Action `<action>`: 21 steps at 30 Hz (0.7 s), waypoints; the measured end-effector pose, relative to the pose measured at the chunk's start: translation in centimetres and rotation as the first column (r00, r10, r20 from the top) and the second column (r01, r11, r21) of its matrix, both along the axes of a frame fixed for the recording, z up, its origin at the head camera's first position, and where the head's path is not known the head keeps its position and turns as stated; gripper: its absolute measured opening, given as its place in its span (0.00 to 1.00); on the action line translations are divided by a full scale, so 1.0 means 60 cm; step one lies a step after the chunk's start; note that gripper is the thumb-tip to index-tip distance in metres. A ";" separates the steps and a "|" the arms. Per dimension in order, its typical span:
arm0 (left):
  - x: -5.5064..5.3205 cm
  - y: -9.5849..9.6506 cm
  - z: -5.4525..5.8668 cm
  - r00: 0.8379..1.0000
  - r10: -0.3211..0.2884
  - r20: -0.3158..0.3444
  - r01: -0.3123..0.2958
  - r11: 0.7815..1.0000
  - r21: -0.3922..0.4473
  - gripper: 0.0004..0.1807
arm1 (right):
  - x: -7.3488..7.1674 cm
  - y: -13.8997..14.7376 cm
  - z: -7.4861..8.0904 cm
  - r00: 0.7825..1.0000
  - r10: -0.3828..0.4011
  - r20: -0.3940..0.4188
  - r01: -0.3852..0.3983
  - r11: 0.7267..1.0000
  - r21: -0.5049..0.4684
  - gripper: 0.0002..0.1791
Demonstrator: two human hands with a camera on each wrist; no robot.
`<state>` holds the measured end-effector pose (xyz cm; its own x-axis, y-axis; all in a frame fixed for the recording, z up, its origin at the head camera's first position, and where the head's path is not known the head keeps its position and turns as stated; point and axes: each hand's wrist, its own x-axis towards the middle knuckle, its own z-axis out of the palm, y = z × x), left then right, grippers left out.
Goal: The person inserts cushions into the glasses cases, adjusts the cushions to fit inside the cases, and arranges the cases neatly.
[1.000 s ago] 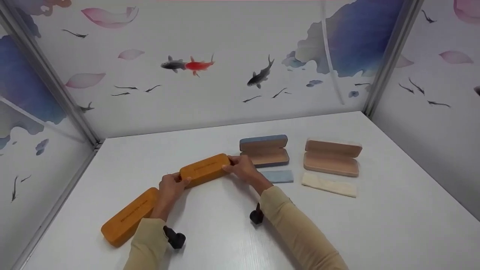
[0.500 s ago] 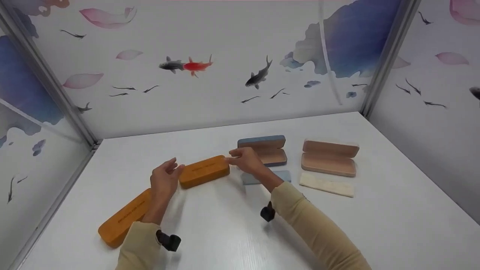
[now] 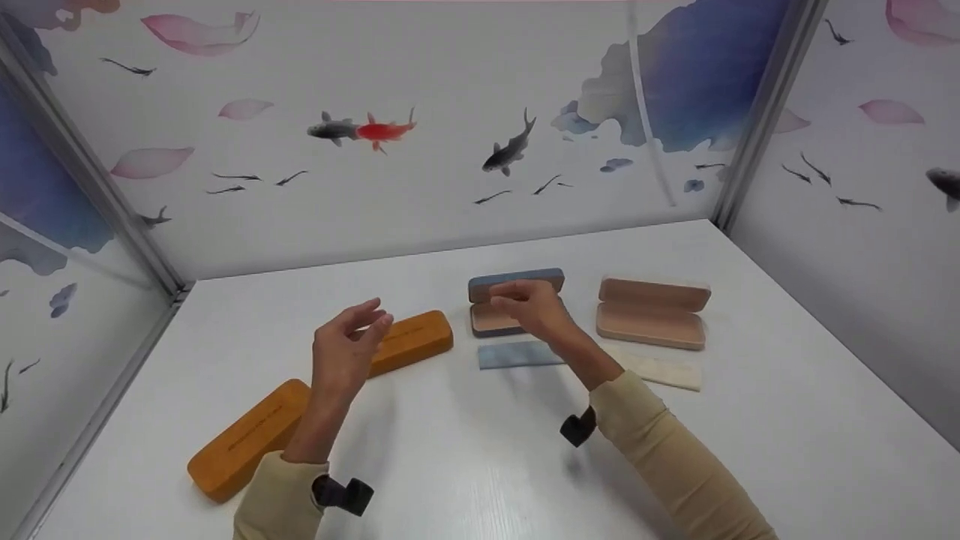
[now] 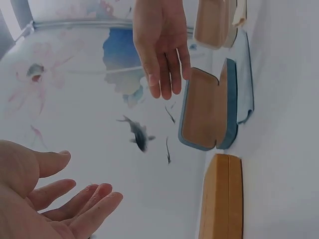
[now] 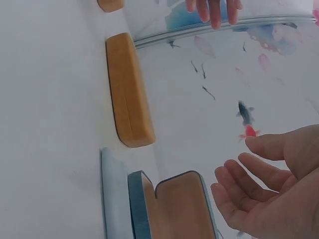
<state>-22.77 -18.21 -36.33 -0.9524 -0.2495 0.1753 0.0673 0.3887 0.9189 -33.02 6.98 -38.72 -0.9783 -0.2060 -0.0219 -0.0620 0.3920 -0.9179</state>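
My left hand [image 3: 345, 352] is raised with loosely bent fingers and nothing in its grasp. It overlaps the left end of a closed orange-brown glasses case [image 3: 416, 341] in the head view. Over the open blue glasses case [image 3: 495, 321] hovers my right hand [image 3: 536, 311], which holds nothing. Its fingers hide part of that case's tan lining. The left wrist view shows the blue case [image 4: 199, 112] standing open and the orange case [image 4: 222, 199] with its lid down. A second closed orange-brown case [image 3: 244, 442] lies at the left, partly behind my left forearm.
A folded light blue cloth [image 3: 514, 355] lies in front of the blue case. Farther right, another open case [image 3: 652, 326] with a pinkish tan lining stands behind a folded cream cloth [image 3: 671, 373]. Printed panels [image 3: 420, 202] wall in the white table [image 3: 465, 465].
Both hands have let go of the middle orange case, which now rests on the table. The left hand has lifted; the right has moved right, over the blue case.
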 end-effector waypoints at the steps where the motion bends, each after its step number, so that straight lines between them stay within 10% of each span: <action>1: 0.001 0.006 0.001 1.000 -0.008 -0.012 0.009 1.000 0.011 0.22 | 0.004 0.007 0.003 1.000 0.002 -0.005 -0.002 1.000 -0.012 0.17; 11: -0.003 0.064 0.007 0.997 -0.055 -0.062 0.062 0.993 0.104 0.18 | 0.042 0.060 0.014 0.998 0.002 -0.062 -0.003 1.000 -0.010 0.16; 21: -0.026 0.116 -0.016 0.994 -0.105 0.035 0.102 0.990 0.098 0.18 | 0.051 0.112 0.014 0.976 -0.043 -0.215 0.054 0.997 0.045 0.16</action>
<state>-24.34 -11.22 -37.32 -0.9797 -0.1629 0.1167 0.0652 0.2916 0.9543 -29.94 13.68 -37.90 -0.9703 -0.1617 0.1800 -0.2345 0.4450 -0.8643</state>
